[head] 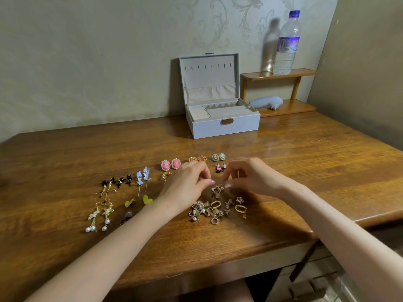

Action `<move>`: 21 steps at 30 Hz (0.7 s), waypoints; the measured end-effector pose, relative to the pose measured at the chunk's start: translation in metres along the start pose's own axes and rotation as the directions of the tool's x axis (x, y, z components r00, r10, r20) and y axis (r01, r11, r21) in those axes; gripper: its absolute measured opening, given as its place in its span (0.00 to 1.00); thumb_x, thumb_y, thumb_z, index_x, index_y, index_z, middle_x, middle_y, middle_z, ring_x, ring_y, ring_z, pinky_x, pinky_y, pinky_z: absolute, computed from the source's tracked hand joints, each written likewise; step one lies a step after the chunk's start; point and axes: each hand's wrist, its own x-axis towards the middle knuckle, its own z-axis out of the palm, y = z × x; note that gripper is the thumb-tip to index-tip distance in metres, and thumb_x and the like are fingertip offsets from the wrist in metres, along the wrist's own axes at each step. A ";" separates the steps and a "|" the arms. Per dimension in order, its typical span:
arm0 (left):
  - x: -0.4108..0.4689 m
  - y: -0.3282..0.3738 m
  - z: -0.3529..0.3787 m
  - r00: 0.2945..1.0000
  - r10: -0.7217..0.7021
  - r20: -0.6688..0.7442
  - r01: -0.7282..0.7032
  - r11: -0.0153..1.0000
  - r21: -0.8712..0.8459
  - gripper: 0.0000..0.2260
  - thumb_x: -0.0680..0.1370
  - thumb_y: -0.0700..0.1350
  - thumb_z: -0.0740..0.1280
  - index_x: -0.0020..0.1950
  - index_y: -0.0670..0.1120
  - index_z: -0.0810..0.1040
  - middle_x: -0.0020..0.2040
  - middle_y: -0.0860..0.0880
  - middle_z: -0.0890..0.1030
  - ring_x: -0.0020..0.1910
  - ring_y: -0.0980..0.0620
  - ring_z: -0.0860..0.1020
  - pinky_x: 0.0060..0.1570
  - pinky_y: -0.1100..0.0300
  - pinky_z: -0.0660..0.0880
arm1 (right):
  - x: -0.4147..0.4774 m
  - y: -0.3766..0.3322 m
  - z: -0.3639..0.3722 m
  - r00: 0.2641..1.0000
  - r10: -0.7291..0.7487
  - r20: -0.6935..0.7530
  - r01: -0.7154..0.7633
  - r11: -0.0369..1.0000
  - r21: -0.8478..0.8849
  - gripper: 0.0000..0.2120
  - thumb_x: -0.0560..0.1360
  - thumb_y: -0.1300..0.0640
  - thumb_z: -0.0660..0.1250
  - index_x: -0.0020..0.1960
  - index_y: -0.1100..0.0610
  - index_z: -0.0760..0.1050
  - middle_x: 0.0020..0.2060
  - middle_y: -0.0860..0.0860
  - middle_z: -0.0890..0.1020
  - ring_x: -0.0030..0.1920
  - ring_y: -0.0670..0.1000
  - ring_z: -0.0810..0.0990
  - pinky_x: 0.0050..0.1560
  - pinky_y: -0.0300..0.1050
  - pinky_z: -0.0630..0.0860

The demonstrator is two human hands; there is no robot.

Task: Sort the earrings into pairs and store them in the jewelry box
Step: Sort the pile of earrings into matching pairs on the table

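A grey jewelry box [224, 127] stands with its lid up at the back of the wooden table [316, 171]. A loose heap of gold earrings [214, 210] lies in front of me. My left hand [187, 186] and my right hand [250, 176] meet just above the heap, fingers curled, pinching at a small gold ring earring [217, 189] between their fingertips. Laid out in pairs are pink oval earrings [170, 164], cameo earrings [218, 157], blue flower earrings [142, 176], black cat earrings [124, 180] and pearl drop earrings [99, 216].
A small wooden shelf [281, 92] stands right of the box, with a water bottle [286, 44] on top and a pale grey object [266, 102] below. Yellow heart earrings [139, 201] lie near my left forearm. The table's front edge runs close to me.
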 end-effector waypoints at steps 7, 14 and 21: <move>0.004 -0.004 0.003 0.997 -0.072 -0.020 0.073 0.997 0.028 0.01 0.77 0.43 0.65 0.45 0.48 0.74 0.44 0.55 0.73 0.41 0.57 0.70 0.43 0.59 0.71 | 0.012 -0.001 0.013 0.997 0.048 0.053 -0.046 0.998 -0.036 0.08 0.67 0.59 0.75 0.43 0.51 0.79 0.37 0.41 0.75 0.37 0.39 0.73 0.37 0.30 0.69; 0.004 -0.011 -0.004 0.997 -0.080 -0.013 0.080 0.997 -0.006 0.04 0.75 0.44 0.68 0.42 0.50 0.75 0.41 0.58 0.72 0.37 0.61 0.70 0.44 0.57 0.73 | 0.010 0.000 0.008 0.990 0.104 0.093 -0.107 0.994 0.029 0.09 0.67 0.58 0.76 0.41 0.52 0.76 0.38 0.47 0.78 0.35 0.41 0.73 0.35 0.30 0.69; -0.009 -0.017 -0.026 0.990 -0.033 0.136 0.039 0.998 -0.042 0.03 0.74 0.45 0.69 0.43 0.51 0.76 0.44 0.56 0.76 0.38 0.60 0.72 0.39 0.68 0.67 | 0.000 0.003 0.006 0.995 0.093 0.040 -0.095 0.994 0.046 0.08 0.69 0.60 0.74 0.39 0.54 0.75 0.38 0.45 0.79 0.37 0.42 0.74 0.37 0.33 0.70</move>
